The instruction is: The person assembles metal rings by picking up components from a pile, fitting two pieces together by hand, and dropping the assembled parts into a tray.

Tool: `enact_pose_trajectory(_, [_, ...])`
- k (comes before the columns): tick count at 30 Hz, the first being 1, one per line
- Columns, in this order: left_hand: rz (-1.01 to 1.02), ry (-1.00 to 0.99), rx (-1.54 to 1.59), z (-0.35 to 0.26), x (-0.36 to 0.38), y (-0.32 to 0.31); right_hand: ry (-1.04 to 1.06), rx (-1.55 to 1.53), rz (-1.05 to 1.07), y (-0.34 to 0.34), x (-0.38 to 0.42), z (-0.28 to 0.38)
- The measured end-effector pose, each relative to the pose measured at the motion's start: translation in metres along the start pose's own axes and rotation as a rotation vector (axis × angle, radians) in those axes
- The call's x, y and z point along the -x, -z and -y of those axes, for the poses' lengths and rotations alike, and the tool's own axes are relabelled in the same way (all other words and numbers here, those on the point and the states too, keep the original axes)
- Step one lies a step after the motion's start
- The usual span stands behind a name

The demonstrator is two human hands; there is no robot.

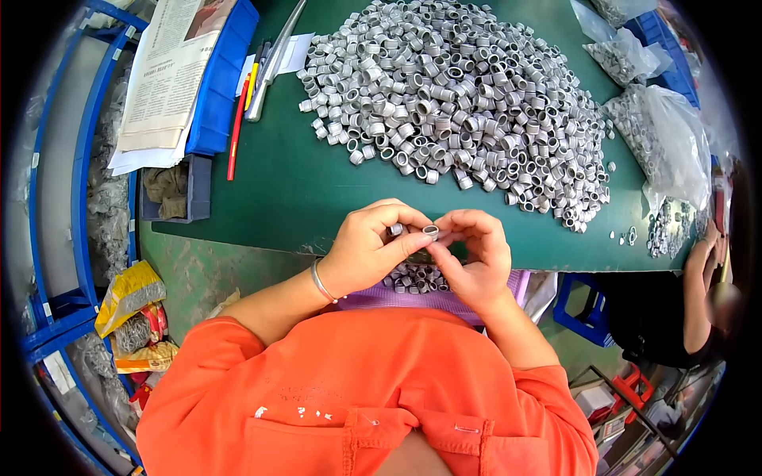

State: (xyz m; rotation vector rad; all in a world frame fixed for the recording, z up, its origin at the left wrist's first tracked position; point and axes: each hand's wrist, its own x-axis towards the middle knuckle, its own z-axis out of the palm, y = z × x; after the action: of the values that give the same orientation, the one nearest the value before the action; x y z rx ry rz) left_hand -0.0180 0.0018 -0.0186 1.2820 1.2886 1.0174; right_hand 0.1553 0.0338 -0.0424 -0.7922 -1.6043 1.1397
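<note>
My left hand [371, 244], with a bracelet at the wrist, is closed, thumb and index finger pinched toward a small grey metal ring [431, 231]. A second metal ring [394, 229] sits within its curled fingers. My right hand [481, 252] is closed on the ring between the hands from the other side, its thumb and fingertips meeting my left fingertips. Below both hands, more small metal rings [417, 279] lie in a purple container [397, 300] at my lap. Just beyond my hands, a large heap of such rings [460, 95] covers much of the green table [262, 198].
At left stand a blue bin [226, 87] topped with newspaper [171, 67], a grey bin [198, 190] with cloth, and a red pen [236, 139]. Filled plastic bags [671, 143] rest at right. A co-worker's arm [698, 293] reaches the table's right end. Blue shelving [87, 159] borders the left.
</note>
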Motion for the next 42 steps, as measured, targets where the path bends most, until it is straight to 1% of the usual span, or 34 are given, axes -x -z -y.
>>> enact_pose_trajectory(1, [0.001, 0.001, 0.002, 0.0, 0.0, 0.0, -0.124, -0.116, 0.023, 0.002, -0.002, 0.005])
enact_pose_trajectory(2, [-0.021, -0.092, -0.059, 0.0, 0.0, 0.0, -0.246, -0.233, 0.046, 0.003, -0.003, 0.008])
enact_pose_trajectory(3, [-0.045, -0.185, -0.121, -0.001, 0.0, 0.001, -0.245, -0.233, 0.046, 0.006, -0.004, 0.01])
enact_pose_trajectory(5, [-0.052, -0.198, -0.118, -0.002, 0.002, 0.0, -0.541, -0.46, 0.127, 0.015, -0.005, 0.011])
enact_pose_trajectory(6, [-0.058, -0.208, -0.113, -0.002, 0.003, -0.001, -0.529, -0.508, 0.18, 0.017, -0.005, 0.009])
enact_pose_trajectory(11, [-0.069, -0.194, -0.045, -0.003, 0.005, -0.006, -0.547, -0.527, 0.153, 0.014, -0.004, 0.013])
enact_pose_trajectory(13, [-0.076, -0.186, -0.043, -0.003, 0.007, -0.006, -0.407, -0.544, 0.158, 0.012, -0.005, 0.012])
enact_pose_trajectory(15, [-0.025, -0.166, -0.069, -0.003, 0.009, -0.003, -0.368, -0.522, 0.166, 0.018, -0.005, 0.012])
enact_pose_trajectory(16, [-0.026, -0.166, -0.069, -0.003, 0.009, 0.001, -0.276, -0.382, 0.272, 0.023, -0.007, 0.013])
enact_pose_trajectory(17, [0.076, -0.148, -0.016, -0.001, 0.009, 0.006, -0.18, -0.24, 0.377, 0.028, -0.009, 0.015])
enact_pose_trajectory(18, [0.178, -0.13, 0.037, 0.001, 0.01, 0.009, -0.252, -0.234, 0.478, 0.033, -0.011, 0.019])
enact_pose_trajectory(19, [0.175, -0.132, 0.035, 0.003, 0.01, 0.01, -0.272, -0.267, 0.549, 0.035, -0.012, 0.018])
enact_pose_trajectory(21, [0.133, -0.004, 0.033, 0.009, 0.013, 0.009, -0.113, -0.068, 0.543, 0.033, -0.02, 0.02])
enact_pose_trajectory(22, [0.122, 0.05, -0.021, 0.009, 0.013, 0.009, -0.029, 0.118, 0.448, 0.029, -0.024, 0.017])
enact_pose_trajectory(23, [0.123, 0.047, -0.022, 0.008, 0.012, 0.008, 0.055, 0.302, 0.349, 0.022, -0.028, 0.01])
enact_pose_trajectory(24, [0.105, 0.083, -0.022, 0.005, 0.011, 0.006, 0.154, 0.45, 0.231, 0.013, -0.032, 0.0])
enact_pose_trajectory(25, [0.085, 0.119, -0.022, 0.003, 0.01, 0.004, 0.204, 0.604, 0.152, 0.006, -0.037, -0.006])
enact_pose_trajectory(27, [0.073, 0.123, -0.019, 0.004, 0.009, 0.002, 0.22, 0.787, 0.147, -0.001, -0.041, -0.013])
enact_pose_trajectory(29, [0.063, 0.132, -0.019, 0.006, 0.008, 0.002, 0.245, 0.784, 0.142, -0.001, -0.039, -0.015])
enact_pose_trajectory(31, [-0.015, 0.222, 0.102, 0.007, 0.006, 0.003, 0.291, 0.725, 0.136, 0.001, -0.037, -0.014])
enact_pose_trajectory(33, [-0.054, 0.202, 0.119, 0.013, 0.003, 0.0, 0.32, 0.695, 0.12, 0.002, -0.032, -0.012])
enact_pose_trajectory(35, [-0.099, 0.191, 0.142, 0.014, 0.001, 0.0, 0.278, 0.488, 0.104, 0.002, -0.022, -0.012])
enact_pose_trajectory(36, [-0.058, 0.183, 0.159, 0.014, -0.001, 0.001, 0.211, 0.438, 0.082, 0.001, -0.016, -0.008])
enact_pose_trajectory(37, [-0.014, 0.177, 0.18, 0.012, -0.003, 0.0, 0.207, 0.438, 0.087, 0.0, -0.014, -0.008])
enact_pose_trajectory(38, [0.006, 0.25, 0.267, 0.006, -0.003, 0.0, 0.202, 0.371, 0.051, -0.002, -0.011, -0.007])
enact_pose_trajectory(39, [0.009, 0.254, 0.275, 0.002, -0.003, 0.001, 0.197, 0.306, 0.015, -0.002, -0.008, -0.006])
enact_pose_trajectory(40, [0.022, 0.303, 0.368, 0.0, -0.002, 0.002, 0.14, 0.303, 0.009, -0.001, -0.006, -0.003])
enact_pose_trajectory(41, [0.034, 0.352, 0.459, -0.001, -0.002, 0.002, 0.135, 0.309, 0.012, 0.0, -0.006, -0.001])
enact_pose_trajectory(42, [0.0, 0.36, 0.519, -0.001, -0.001, -0.001, 0.13, 0.284, 0.032, 0.0, -0.006, 0.0])
